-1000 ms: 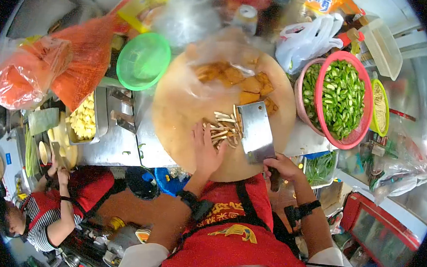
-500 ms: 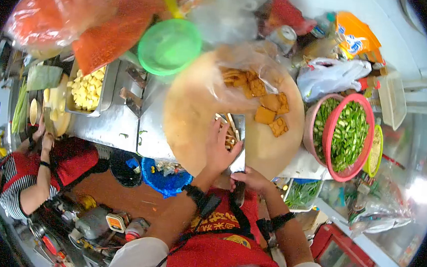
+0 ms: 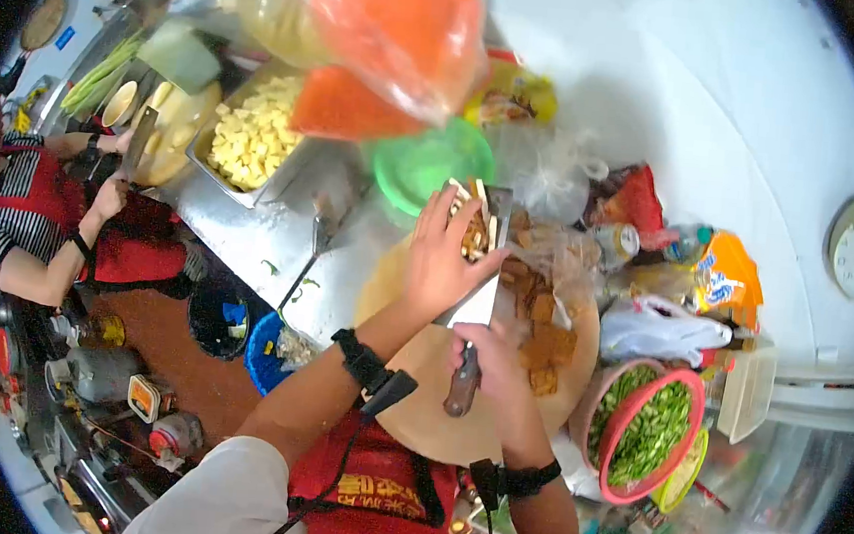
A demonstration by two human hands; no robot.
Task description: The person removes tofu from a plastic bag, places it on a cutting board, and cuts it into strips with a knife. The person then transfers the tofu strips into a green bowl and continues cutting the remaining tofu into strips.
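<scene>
My right hand (image 3: 490,357) grips the dark handle of a cleaver (image 3: 476,301) whose broad blade points away from me. Sliced strips (image 3: 476,233), brown and white, lie on the blade. Spread over those strips and the blade's left side is my left hand (image 3: 440,253), fingers apart, pressing against them. Both hands are above the round wooden board (image 3: 428,378). Brown tofu-like pieces (image 3: 549,345) rest on the board to the right of the cleaver, partly beside a clear plastic bag (image 3: 573,263).
A green basin (image 3: 419,171) stands just beyond the cleaver. Pink baskets of cut green vegetables (image 3: 649,435) are at right. A metal tray of yellow cubes (image 3: 255,138) is at left, near a co-worker (image 3: 44,227) holding a knife. An orange bag (image 3: 395,34) hangs ahead.
Both hands have lifted the cleaver with the strips away from the board's near part, toward the green basin. The view has turned and shifted.
</scene>
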